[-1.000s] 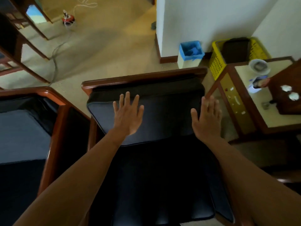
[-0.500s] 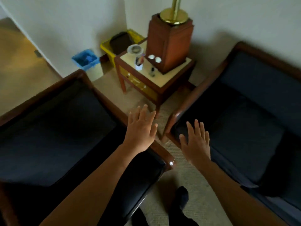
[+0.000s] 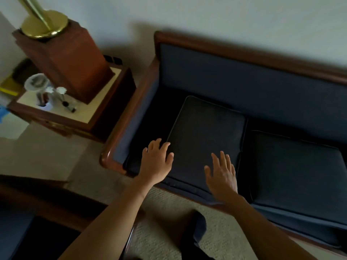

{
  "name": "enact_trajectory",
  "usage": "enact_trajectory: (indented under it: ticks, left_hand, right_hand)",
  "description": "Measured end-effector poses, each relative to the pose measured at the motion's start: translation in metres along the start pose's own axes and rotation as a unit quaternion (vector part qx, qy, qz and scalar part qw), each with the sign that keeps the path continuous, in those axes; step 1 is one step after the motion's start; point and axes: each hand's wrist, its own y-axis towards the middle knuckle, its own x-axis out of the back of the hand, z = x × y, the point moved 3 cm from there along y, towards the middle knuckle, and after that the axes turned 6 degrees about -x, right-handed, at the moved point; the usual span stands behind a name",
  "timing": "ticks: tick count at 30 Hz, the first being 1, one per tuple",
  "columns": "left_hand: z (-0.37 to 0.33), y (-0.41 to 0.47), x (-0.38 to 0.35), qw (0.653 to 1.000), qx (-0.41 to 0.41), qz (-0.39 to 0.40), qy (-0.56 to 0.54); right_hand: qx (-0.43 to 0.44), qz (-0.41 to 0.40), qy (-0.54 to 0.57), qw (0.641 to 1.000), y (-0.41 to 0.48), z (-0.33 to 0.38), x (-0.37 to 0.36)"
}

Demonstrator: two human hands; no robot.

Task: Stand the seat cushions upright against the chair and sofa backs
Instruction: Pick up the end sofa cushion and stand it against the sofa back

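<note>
A dark blue sofa with a wooden frame point(image 3: 244, 51) stands against the wall. Its left seat cushion point(image 3: 204, 132) lies flat, and a second seat cushion point(image 3: 294, 171) lies flat to the right of it. My left hand point(image 3: 156, 162) hovers over the left front corner of the left cushion, fingers spread and slightly bent. Near that cushion's right front edge is my right hand point(image 3: 222, 175), its fingers straight. Neither hand holds anything. Whether they touch the cushion is unclear.
A wooden side table point(image 3: 78, 119) stands left of the sofa with a wooden block point(image 3: 65, 59), a brass lamp base point(image 3: 44, 25) and small items on it. The armchair point(image 3: 28, 222) is at the lower left. Beige carpet point(image 3: 163, 231) lies between, with my foot on it.
The view has swung right from the armchair, past the side table, to the sofa. Both hands left the armchair's upright cushion and now reach over the sofa's left seat cushion.
</note>
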Motion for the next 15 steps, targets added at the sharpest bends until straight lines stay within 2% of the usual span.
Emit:
enact_trajectory:
  ticks: [4, 7, 12, 15]
  left_hand:
    - [0.011, 0.050, -0.049, 0.995, 0.072, 0.063, -0.026]
    - [0.034, 0.077, -0.082, 0.981, 0.158, 0.088, -0.072]
    - [0.074, 0.095, -0.132, 0.935, 0.273, 0.148, -0.172]
    - [0.087, 0.092, -0.150, 0.906, 0.319, 0.123, -0.249]
  right_hand:
    - [-0.065, 0.034, 0.015, 0.997, 0.044, -0.054, -0.019]
    - [-0.134, 0.062, 0.060, 0.987, 0.066, -0.085, -0.043]
    - [-0.229, 0.042, 0.160, 0.959, 0.079, -0.108, -0.083]
    - [-0.289, 0.022, 0.204, 0.935, 0.075, -0.109, -0.094]
